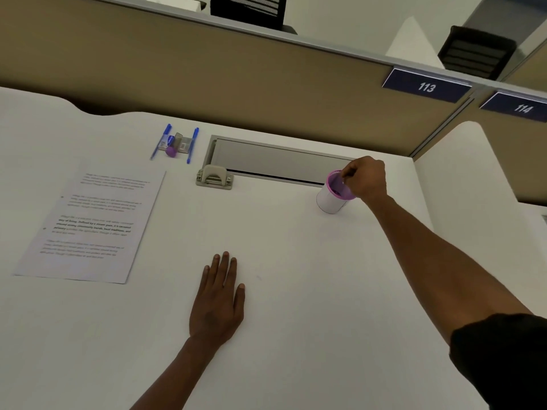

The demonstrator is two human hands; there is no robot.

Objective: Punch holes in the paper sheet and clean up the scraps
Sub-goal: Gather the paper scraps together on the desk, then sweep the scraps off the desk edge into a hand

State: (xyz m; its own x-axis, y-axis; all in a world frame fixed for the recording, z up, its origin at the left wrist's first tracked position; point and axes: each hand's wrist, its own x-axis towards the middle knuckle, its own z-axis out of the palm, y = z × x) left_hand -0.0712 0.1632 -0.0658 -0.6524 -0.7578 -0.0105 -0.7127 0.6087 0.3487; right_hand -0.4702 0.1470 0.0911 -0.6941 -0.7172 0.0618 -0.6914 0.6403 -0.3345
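Note:
The printed paper sheet (91, 229) lies flat at the desk's left, with two small holes along its left margin. A beige hole punch (214, 178) stands at the back centre, apart from both hands. My left hand (217, 303) rests flat on the desk, palm down with straight fingers, holding nothing. Far right, my right hand (365, 180) hovers over the mouth of a small white cup with a purple rim (333, 199). Its fingertips are bunched in a pinch just inside the rim, with a tiny pale speck, seemingly a paper scrap, between them.
Two blue pens (193, 145), a small clear holder and a purple ball (171, 151) sit at the back left. A recessed grey cable tray (281, 161) runs behind the punch and cup. A tan partition (236, 78) closes off the back, and a white divider (473, 179) stands at right.

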